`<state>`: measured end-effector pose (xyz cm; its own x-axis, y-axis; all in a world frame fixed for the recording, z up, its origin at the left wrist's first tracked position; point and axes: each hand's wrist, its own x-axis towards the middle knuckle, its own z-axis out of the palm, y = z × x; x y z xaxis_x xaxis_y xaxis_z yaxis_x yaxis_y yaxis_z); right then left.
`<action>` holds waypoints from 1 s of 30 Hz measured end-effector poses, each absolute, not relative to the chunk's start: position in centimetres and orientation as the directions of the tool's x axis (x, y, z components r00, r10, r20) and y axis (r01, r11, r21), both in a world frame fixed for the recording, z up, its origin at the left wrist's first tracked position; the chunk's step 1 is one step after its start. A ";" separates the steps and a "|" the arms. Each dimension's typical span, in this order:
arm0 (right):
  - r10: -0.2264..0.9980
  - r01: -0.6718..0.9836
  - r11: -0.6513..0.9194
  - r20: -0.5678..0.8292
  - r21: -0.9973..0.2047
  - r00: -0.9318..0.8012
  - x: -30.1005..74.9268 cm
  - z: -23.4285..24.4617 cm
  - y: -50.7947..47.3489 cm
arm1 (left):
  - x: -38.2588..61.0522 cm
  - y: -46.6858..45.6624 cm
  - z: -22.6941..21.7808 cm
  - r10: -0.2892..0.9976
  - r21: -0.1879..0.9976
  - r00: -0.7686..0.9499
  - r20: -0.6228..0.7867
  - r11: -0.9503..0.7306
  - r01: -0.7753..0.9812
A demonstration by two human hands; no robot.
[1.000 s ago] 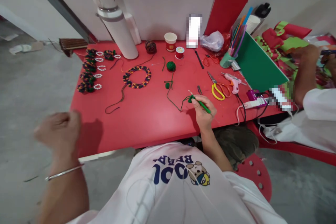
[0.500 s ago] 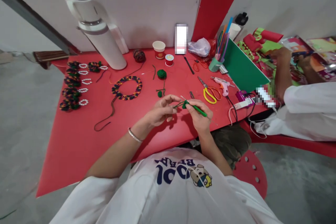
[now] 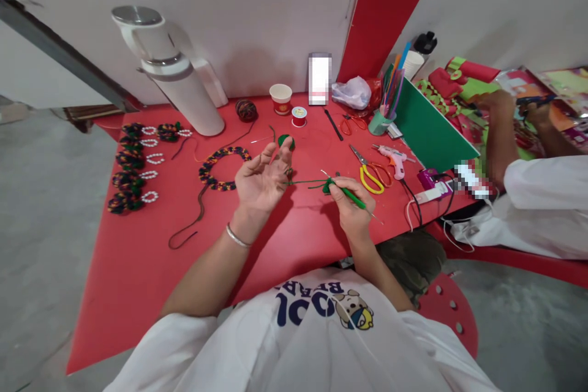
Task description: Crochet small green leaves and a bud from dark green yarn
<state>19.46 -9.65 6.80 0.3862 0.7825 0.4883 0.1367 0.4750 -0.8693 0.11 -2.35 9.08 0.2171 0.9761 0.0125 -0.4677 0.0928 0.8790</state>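
Note:
My right hand (image 3: 351,207) is closed around a crochet hook with a green handle (image 3: 356,199). It also pinches a small piece of green crochet (image 3: 327,186) near the hook's metal tip. From that piece a taut strand of green yarn (image 3: 305,182) runs left to my left hand (image 3: 261,184), which is turned palm up with its fingers spread. How the strand passes between those fingers is hard to see. Behind the left fingertips sits a green yarn ball (image 3: 283,139), partly hidden. A multicoloured crocheted ring (image 3: 214,162) lies just left of my left hand, its right edge covered.
Beaded crochet pieces (image 3: 128,159) line the table's left side, near a tall white flask (image 3: 190,95). Along the back stand a paper cup (image 3: 280,99), a thread spool (image 3: 299,116) and a phone (image 3: 320,79). Yellow-handled scissors (image 3: 371,177) and a glue gun (image 3: 397,162) lie right; a co-worker's arm (image 3: 500,128) is beyond.
My left hand has moved away from the crochet piece, turned palm up and opened, drawing the yarn straight. My right hand keeps its grip on the hook. The view has tilted slightly.

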 end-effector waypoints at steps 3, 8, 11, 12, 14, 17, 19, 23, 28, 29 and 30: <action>0.785 0.157 0.460 0.483 -0.874 0.388 19.4 6.8 -9.2 | -0.2 -2.9 9.7 0.964 0.902 0.260 0.050 0.068 -0.426; 0.782 0.193 0.465 0.503 -0.864 0.367 19.3 6.7 -8.9 | 0.4 -3.8 10.2 0.950 0.913 0.301 0.086 0.045 -0.406; 0.772 0.191 0.478 0.514 -0.857 0.374 19.5 6.7 -8.9 | 0.6 -3.6 9.9 0.951 0.913 0.285 0.122 0.005 -0.408; 0.769 0.186 0.483 0.516 -0.856 0.378 19.5 6.7 -8.9 | 0.6 -3.4 9.6 0.956 0.927 0.259 0.137 -0.031 -0.375; 0.769 0.167 0.487 0.512 -0.857 0.383 19.6 6.9 -9.0 | 0.5 -3.1 9.0 0.969 0.981 0.210 0.133 -0.098 -0.167; 0.778 0.138 0.483 0.496 -0.865 0.386 19.4 7.2 -9.1 | 0.7 -3.0 8.3 0.969 0.922 0.116 0.218 -0.243 0.302; 0.777 0.120 0.490 0.495 -0.863 0.389 19.1 7.4 -9.1 | 1.4 -3.1 8.2 0.932 0.871 0.070 0.356 -0.358 0.336; 0.762 0.122 0.511 0.514 -0.851 0.393 19.2 8.0 -8.7 | 3.5 -3.8 9.1 0.924 0.949 0.258 0.284 -0.231 -0.216; 0.689 0.187 0.537 0.555 -0.823 0.466 19.8 8.4 -8.3 | 2.6 -3.9 12.4 0.925 0.713 0.380 0.016 0.256 -0.653; 0.680 0.198 0.548 0.571 -0.813 0.459 19.6 8.3 -8.3 | 2.1 -3.8 13.1 0.948 0.695 0.315 0.041 0.200 -0.690; 0.679 0.209 0.557 0.586 -0.804 0.442 19.4 8.3 -8.3 | 1.7 -3.6 13.8 0.967 0.695 0.246 0.072 0.128 -0.708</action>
<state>19.38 -8.35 8.28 0.4419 0.6794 0.5858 0.2095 0.5568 -0.8038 1.67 -3.57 13.77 0.2457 0.9667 0.0723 -0.7078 0.1279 0.6948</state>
